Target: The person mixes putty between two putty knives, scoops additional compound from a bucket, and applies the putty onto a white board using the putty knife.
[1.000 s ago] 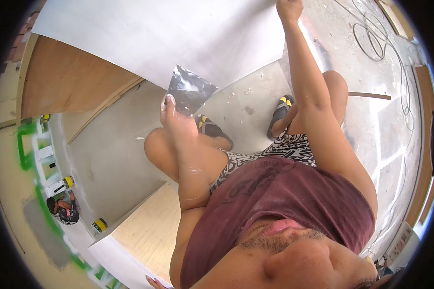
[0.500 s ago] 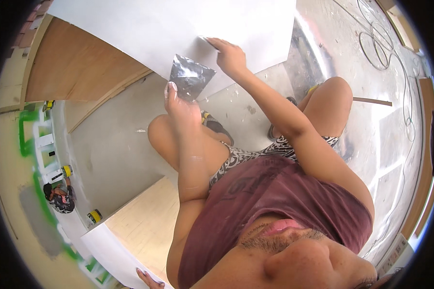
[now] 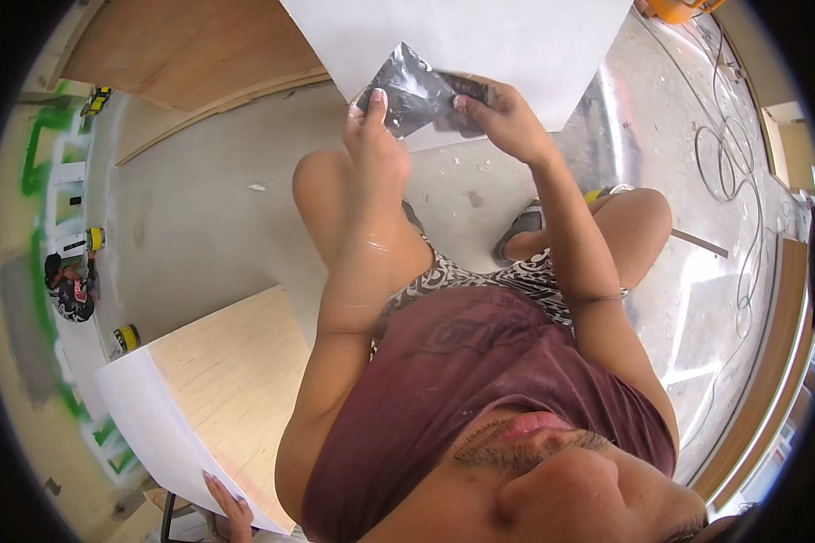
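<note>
My left hand, with white paste on its thumb, grips a thin dark square plate smeared with white. The plate is tilted, one corner up, in front of a large white panel. My right hand is closed on a dark, flat putty scraper, blurred by motion. The scraper is close against the plate's right edge, and my right thumb is at that edge; whether they touch I cannot tell. The panel's lower edge lies just beyond both hands.
Brown plywood stands at the far left. A person's hand rests on a white-faced board at lower left. Another person is low by the left wall, near yellow-black cans. Right: a coiled cord and a strip.
My right hand has left the white panel and come to the plate's right side. The plate has been raised and turned. The whole view has shifted, showing more on the right.
</note>
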The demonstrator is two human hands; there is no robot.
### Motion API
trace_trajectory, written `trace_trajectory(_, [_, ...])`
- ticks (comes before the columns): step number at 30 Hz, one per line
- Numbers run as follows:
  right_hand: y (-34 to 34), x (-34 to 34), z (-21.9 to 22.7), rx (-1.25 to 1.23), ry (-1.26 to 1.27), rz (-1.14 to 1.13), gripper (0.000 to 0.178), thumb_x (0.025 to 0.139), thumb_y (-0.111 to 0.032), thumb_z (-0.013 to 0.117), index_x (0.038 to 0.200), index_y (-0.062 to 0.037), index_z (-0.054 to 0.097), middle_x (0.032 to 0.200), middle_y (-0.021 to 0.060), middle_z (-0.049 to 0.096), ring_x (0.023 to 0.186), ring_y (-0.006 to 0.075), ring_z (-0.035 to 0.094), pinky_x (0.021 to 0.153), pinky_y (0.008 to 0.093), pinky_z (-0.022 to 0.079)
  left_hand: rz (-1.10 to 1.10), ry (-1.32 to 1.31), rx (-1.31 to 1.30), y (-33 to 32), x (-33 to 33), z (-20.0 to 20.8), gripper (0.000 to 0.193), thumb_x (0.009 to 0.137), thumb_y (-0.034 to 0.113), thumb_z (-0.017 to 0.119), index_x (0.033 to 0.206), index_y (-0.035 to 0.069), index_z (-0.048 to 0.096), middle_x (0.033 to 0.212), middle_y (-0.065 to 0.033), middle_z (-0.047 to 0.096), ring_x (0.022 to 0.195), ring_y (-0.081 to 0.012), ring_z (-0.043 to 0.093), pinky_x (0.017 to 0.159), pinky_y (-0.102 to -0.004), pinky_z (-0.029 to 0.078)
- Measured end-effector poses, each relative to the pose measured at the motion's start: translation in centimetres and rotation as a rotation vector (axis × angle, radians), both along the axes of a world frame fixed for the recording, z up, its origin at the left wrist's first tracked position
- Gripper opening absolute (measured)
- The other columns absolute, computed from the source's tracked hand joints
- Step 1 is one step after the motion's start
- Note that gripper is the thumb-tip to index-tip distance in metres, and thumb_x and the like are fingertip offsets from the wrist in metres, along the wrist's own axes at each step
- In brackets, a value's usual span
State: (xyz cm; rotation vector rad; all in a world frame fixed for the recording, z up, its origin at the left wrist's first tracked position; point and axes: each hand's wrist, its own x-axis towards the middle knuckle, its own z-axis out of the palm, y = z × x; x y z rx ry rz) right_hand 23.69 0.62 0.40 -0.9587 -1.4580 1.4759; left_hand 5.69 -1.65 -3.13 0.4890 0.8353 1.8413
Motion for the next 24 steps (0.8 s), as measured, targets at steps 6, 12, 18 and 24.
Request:
trace_trajectory(6, [0.0,2.7,1.0,-0.02,-0.02,-0.289,0.027,0.091,-0.015,0.063,0.106,0.0081,0.062,0.082,0.0098,0.068,0.063,0.0142,0.066,0.053,0.0266,0.056,0.012,-0.023,0.029,-0.6,0.5,1.0,0.024,0.095,0.009,0.057,0.114,-0.005,0.054,0.109,-0.0155,0.063,0.096,-0.0255,0.064,0.088,-0.0394,0.053])
trace_trajectory(12, [0.4,1.4,-0.9,-0.041,0.086,-0.357,0.029,0.085,-0.009,0.068,0.107,0.0072,0.062,0.082,0.0116,0.068,0.062,0.0158,0.066,0.052,0.0294,0.057,-0.118,0.725,-0.109,-1.9,2.9,1.4,0.029,0.095,0.011,0.057,0.117,-0.008,0.061,0.082,-0.0005,0.06,0.066,-0.0046,0.047,0.059,-0.0205,0.039])
trace_trajectory(18, [10.5,10.3,-6.8,-0.067,0.633,-0.996,0.026,0.087,-0.011,0.066,0.109,0.001,0.06,0.088,0.0091,0.067,0.079,0.0206,0.069,0.061,0.0378,0.059,-0.182,0.73,-0.182,-2.6,2.5,0.6,0.027,0.095,0.01,0.058,0.117,-0.005,0.062,0.081,-0.0003,0.06,0.065,-0.0048,0.048,0.057,-0.0204,0.04])
trace_trajectory(24, [16.7,20.4,-11.1,0.339,-0.204,-1.301,0.04,0.085,-0.01,0.053,0.124,-0.0098,0.061,0.101,0.0229,0.067,0.098,0.0356,0.065,0.087,0.0402,0.049,-0.215,0.551,-0.207,-2.0,2.0,0.5,0.032,0.096,0.007,0.056,0.122,-0.012,0.053,0.096,-0.0069,0.063,0.084,-0.0086,0.057,0.073,-0.0228,0.046])
